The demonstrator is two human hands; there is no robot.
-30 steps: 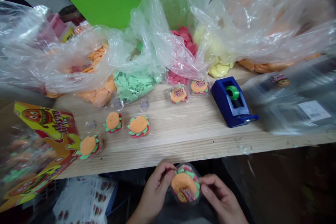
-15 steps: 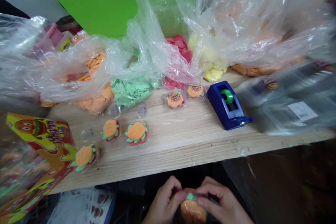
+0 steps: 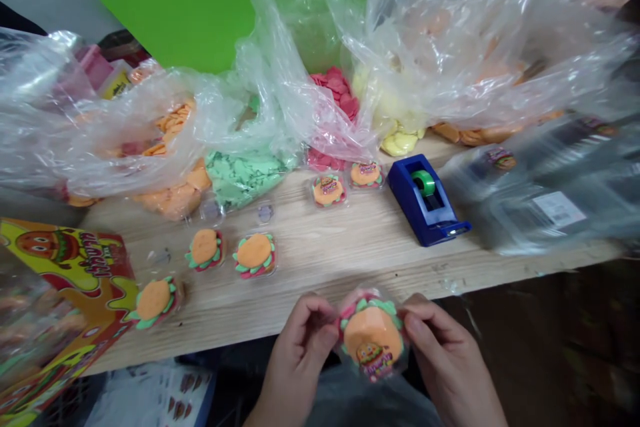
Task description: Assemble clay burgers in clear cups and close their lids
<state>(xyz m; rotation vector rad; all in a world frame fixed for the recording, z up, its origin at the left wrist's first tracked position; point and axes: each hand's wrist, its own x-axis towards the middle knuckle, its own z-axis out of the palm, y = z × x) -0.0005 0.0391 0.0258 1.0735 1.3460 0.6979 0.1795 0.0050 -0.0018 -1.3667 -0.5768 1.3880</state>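
Nearby, bags (image 3: pixel 245 173), a box (image 3: pixel 106 273), a dispenser (image 3: pixel 413 203) and burgers (image 3: pixel 255 252) crowd the surface (image 3: pixel 335 247); left fingers (image 3: pixel 323 341) and right fingers (image 3: pixel 423 337) clamp opposite edges of another burger (image 3: pixel 373 332).

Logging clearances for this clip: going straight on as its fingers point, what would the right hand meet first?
The right hand would first meet the packed burger, whose edge it touches. Past that probably lies the table, though depth is unclear.
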